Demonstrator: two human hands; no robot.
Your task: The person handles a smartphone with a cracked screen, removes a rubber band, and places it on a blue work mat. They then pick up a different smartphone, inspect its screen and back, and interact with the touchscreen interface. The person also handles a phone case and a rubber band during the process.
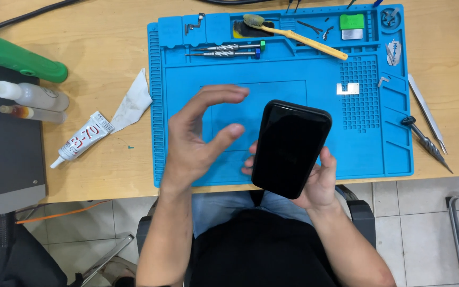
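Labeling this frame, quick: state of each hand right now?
Left hand: open, fingers curled, holding nothing.
Right hand: closed on glossy black rectangular phone.

A light wooden counter (107, 175) was seen under even light. Pale grey floor tiles (415, 228) were laid below. A metal chair frame (458, 234) was placed at right.

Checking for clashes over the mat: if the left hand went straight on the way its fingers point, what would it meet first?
Probably the black phone held in the right hand. The left hand is open, its fingers curled rightward toward the phone's upper edge. Depth is unclear, so it might pass just above it over the blue mat.
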